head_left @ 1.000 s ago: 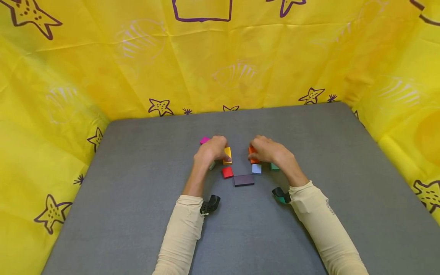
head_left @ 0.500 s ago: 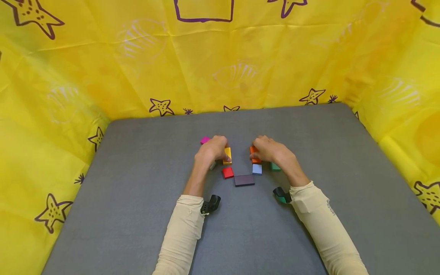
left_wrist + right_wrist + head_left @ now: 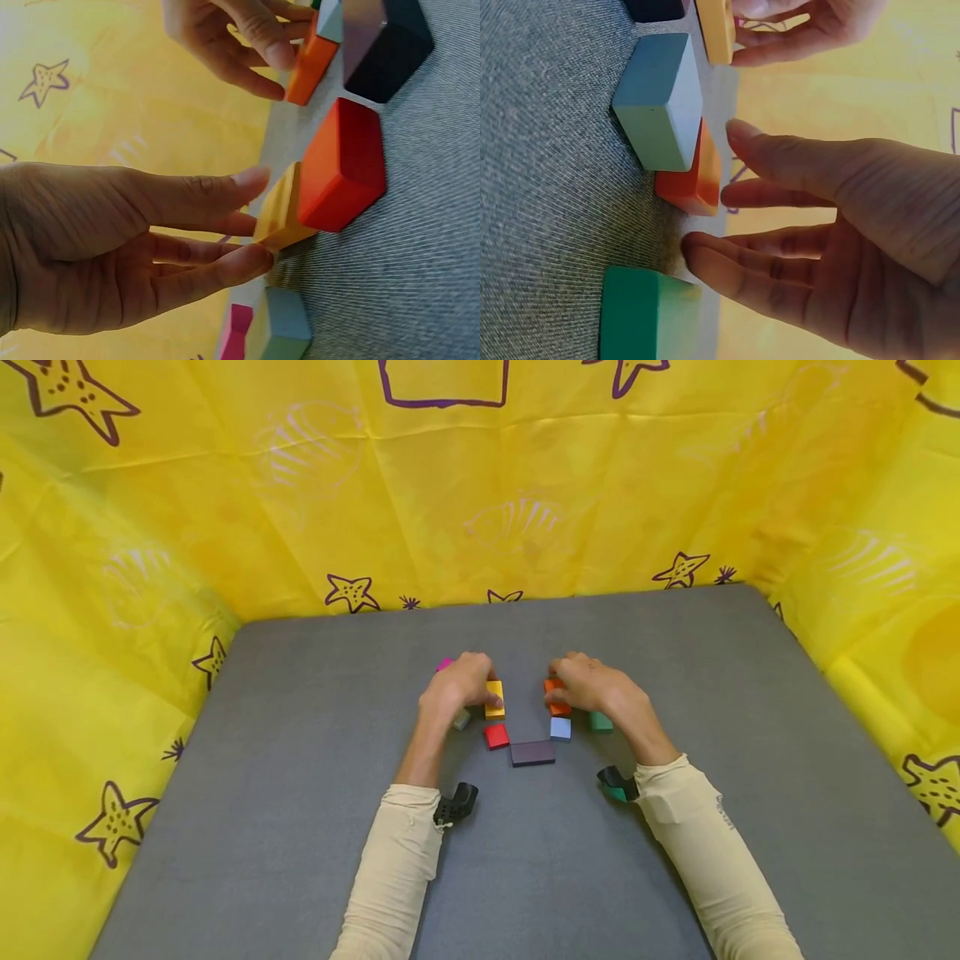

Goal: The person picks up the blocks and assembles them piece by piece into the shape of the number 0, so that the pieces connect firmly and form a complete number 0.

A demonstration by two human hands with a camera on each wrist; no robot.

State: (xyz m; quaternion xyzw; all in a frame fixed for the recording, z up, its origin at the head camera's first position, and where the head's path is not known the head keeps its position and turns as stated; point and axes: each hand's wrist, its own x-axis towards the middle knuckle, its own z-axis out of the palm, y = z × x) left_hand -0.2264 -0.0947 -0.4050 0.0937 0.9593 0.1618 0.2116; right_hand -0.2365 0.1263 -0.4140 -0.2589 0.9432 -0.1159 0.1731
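My left hand [image 3: 461,682] hovers at a yellow block [image 3: 494,712], its thumb and fingers spread loosely about the block's far end. In the left wrist view the thumb stands off the yellow block [image 3: 281,214]; whether a fingertip touches it, I cannot tell. Beside an orange block [image 3: 559,706] is my right hand [image 3: 598,685], with thumb and fingers apart. The right wrist view shows a gap between those fingers and the orange block [image 3: 694,184]. A red block [image 3: 497,737] lies at the yellow block's near end, and a light blue block [image 3: 560,729] at the orange one's.
A dark purple block [image 3: 532,754] lies nearest the person, between the red and light blue ones. Outside the two rows are a green block [image 3: 601,722], a pale grey-green block [image 3: 461,719] and a magenta block [image 3: 445,664]. Yellow cloth [image 3: 420,527] walls the grey table [image 3: 315,735].
The right hand has loosened from the orange block and shifted slightly right and away. My left hand has eased a little left and up from the yellow block. The blocks keep their places.
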